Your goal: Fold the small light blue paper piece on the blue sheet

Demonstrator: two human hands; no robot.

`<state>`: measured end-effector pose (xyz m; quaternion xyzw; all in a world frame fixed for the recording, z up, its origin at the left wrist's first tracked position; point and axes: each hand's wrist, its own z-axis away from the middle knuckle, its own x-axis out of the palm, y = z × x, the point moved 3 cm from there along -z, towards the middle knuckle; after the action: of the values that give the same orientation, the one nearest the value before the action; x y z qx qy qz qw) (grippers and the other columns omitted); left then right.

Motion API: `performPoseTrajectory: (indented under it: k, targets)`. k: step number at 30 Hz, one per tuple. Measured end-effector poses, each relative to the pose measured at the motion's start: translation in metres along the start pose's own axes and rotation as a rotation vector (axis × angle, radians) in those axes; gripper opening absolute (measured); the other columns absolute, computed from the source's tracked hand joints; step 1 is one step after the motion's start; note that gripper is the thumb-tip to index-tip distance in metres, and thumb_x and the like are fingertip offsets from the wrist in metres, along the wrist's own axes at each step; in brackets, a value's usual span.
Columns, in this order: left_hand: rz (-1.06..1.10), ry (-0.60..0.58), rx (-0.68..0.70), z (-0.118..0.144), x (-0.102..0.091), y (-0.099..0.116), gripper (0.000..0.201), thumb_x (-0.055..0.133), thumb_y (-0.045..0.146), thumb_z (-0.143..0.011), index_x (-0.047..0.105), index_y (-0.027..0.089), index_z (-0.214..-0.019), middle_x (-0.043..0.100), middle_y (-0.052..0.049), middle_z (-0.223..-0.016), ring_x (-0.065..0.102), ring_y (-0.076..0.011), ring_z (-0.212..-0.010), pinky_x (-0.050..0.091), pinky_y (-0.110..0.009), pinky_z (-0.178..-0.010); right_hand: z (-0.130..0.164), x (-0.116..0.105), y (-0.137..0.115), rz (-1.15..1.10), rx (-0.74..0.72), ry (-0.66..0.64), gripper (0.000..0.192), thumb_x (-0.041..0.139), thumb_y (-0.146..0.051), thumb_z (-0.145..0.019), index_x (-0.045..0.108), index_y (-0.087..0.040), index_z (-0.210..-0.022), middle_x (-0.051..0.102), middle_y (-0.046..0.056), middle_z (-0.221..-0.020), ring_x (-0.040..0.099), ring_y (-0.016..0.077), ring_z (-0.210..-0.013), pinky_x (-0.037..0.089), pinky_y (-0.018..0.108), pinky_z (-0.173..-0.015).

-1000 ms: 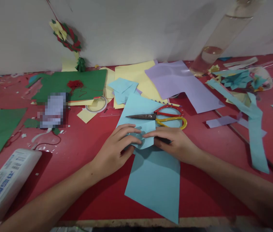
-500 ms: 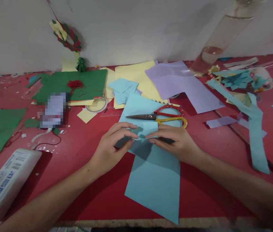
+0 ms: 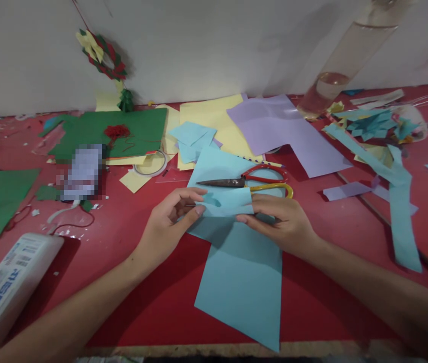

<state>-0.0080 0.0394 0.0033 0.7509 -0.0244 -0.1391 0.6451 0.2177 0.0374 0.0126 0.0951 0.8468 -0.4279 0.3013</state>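
Between my hands is a small piece of light blue paper [image 3: 227,207] with a folded strip along its near edge. My left hand [image 3: 174,214] pinches its left end between thumb and fingers. At the right end, the thumb and fingers of my right hand [image 3: 280,214] grip it the same way. Just beyond the piece lie scissors [image 3: 229,183] with one red and one yellow handle, their blades pointing left. Beneath are larger blue sheets [image 3: 242,287], one reaching toward the table's front edge.
Purple paper [image 3: 285,121], yellow paper [image 3: 214,111] and green sheets [image 3: 85,128] lie at the back. A tape roll [image 3: 165,164], a phone [image 3: 84,171] and a white power strip [image 3: 13,277] are on the left. Blue strips [image 3: 401,217] and a container of liquid [image 3: 327,83] stand right.
The near edge of the small blue piece now shows as a flat folded strip. My hands have moved slightly apart, toward its two ends.
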Motion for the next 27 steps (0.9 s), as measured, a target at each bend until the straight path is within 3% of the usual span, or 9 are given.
performPoseTrajectory:
  k: [8,15,21,27]
  targets:
    - [0.057,0.038,0.000,0.000,-0.002,0.001,0.010,0.070,0.024,-0.091,0.068,0.022,-0.101,0.061,-0.006,-0.132,0.063,-0.0173,-0.114,0.057,-0.024,-0.085,0.002,0.002,0.002,0.006,0.016,-0.004,0.020,0.065,-0.027,-0.097,0.068,-0.017,-0.080,0.064,0.002,-0.070,0.056,0.0118,-0.063,0.044,0.024,-0.056]
    - [0.042,-0.024,-0.073,0.003,0.001,-0.003,0.008,0.071,0.027,-0.090,0.072,0.022,-0.096,0.066,-0.004,-0.113,0.066,-0.0126,-0.090,0.054,-0.020,-0.072,0.000,0.002,0.003,-0.002,0.021,-0.016,0.019,0.063,-0.031,-0.098,0.073,-0.019,-0.087,0.064,0.000,-0.070,0.057,0.0110,-0.061,0.044,0.023,-0.055]
    - [-0.113,-0.084,0.023,0.002,0.003,-0.002,0.005,0.068,0.024,-0.093,0.071,0.023,-0.097,0.066,-0.003,-0.106,0.064,-0.0138,-0.093,0.052,-0.020,-0.071,-0.001,0.002,0.003,-0.015,-0.008,-0.014,0.014,0.065,-0.027,-0.097,0.074,-0.019,-0.091,0.065,0.000,-0.071,0.058,0.0101,-0.062,0.045,0.022,-0.055]
    - [-0.358,-0.239,0.251,0.007,0.010,0.006,0.009,0.062,0.014,-0.097,0.067,0.020,-0.102,0.065,-0.002,-0.101,0.062,-0.0102,-0.085,0.049,-0.018,-0.070,0.000,0.004,0.003,-0.027,-0.003,-0.049,0.012,0.066,-0.025,-0.096,0.072,-0.019,-0.088,0.065,0.000,-0.071,0.058,0.0103,-0.063,0.044,0.022,-0.056]
